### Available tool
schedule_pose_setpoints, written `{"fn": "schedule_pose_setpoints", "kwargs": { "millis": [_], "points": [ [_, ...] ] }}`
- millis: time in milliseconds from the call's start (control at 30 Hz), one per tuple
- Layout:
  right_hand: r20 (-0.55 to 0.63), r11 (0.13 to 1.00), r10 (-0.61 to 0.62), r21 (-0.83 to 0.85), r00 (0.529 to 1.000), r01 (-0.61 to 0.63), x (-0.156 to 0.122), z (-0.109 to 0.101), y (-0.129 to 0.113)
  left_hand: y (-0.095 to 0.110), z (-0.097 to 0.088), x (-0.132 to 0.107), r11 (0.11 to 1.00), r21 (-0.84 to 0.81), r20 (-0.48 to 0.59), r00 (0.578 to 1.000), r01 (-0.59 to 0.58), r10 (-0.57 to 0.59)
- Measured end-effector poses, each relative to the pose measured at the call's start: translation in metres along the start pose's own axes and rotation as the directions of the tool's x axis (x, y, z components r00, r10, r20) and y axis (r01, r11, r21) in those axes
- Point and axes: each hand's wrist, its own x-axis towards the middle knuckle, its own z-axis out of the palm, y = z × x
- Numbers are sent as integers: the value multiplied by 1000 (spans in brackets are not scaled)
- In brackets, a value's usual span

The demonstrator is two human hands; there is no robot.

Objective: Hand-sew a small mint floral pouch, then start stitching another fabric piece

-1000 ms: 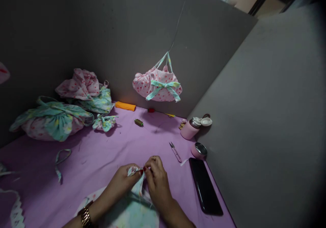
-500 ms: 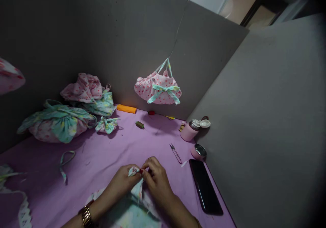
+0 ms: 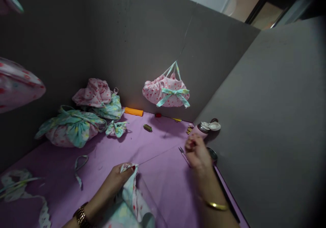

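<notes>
My left hand [image 3: 117,176] pinches the gathered edge of a floral mint and pink cloth [image 3: 134,197], which hangs down below it in the lower middle of the view. A thin sewing thread [image 3: 158,155] runs taut from that edge up to the right, towards my right hand [image 3: 200,155]. The right hand's fingers are curled closed at the thread's end and blurred by motion; any needle there is too small to make out. Thread snips [image 3: 184,156] lie on the table just left of the right wrist, partly covered by it.
A pink bottle [image 3: 200,130], a cup [image 3: 212,155] and a dark phone [image 3: 226,194] line the right side. Fabric bags [image 3: 73,128] are piled at left, near a loose strip [image 3: 77,170] and lace [image 3: 44,211]. A thread spool [image 3: 147,128] lies behind; a dotted bag [image 3: 165,92] hangs above.
My right hand has moved away from the cloth, up and to the right, drawing the thread out straight. The left hand keeps its pinch on the cloth. The whole view has shifted slightly.
</notes>
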Motion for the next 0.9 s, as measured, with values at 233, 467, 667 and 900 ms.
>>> {"fn": "schedule_pose_setpoints", "kwargs": {
  "millis": [233, 467, 667, 900],
  "points": [
    [-244, 902, -429, -79, 870, 423, 38, -46, -29, -6, -3, 7, 999, -35, -14, 1000, 1, -2],
    [502, 932, 276, -350, 819, -100, -69, 6, 86, -6, -3, 7, 1000, -5, -16, 1000, 22, -22],
    [634, 871, 491, -366, 598, -327, -83, 7, 101, -6, -1, 8, 999, 23, -11, 1000, 22, -22],
    [432, 929, 368, -217, 823, -301, -54, -4, 75, -15, -1, 13, 998, 61, -14, 999, 35, -35]
  ]
}}
